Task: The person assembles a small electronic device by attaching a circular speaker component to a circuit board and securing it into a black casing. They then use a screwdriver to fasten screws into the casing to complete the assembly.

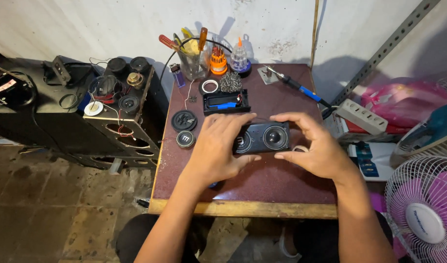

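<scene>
- Centrally, a small black speaker unit (262,138) with two round drivers side by side lies on a dark red table (282,180), seen from above by a head-worn camera.
- The left hand (218,148) covers the speaker's left end; its fingers (235,121) curl over the top edge and the thumb presses along the lower edge, so the hand is clamped on the unit.
- The right hand (313,143) cups the right end; its fingers (289,117) arch over the top right corner and the thumb (289,156) sits just under the lower right corner, touching or nearly touching the casing.
- Both drivers show between the two hands.
- Just behind the speaker lies an open black casing (227,102) with a blue part inside.
- Left of the hands lie two round black discs (184,121).
- At the table's far edge stand a clear cup of screwdrivers (193,61), an orange bit holder (217,62) and a soldering iron (294,85).
- Left of the table stands a black speaker cabinet (121,112) with loose wires.
- A pink fan (423,209) stands at the lower right.
</scene>
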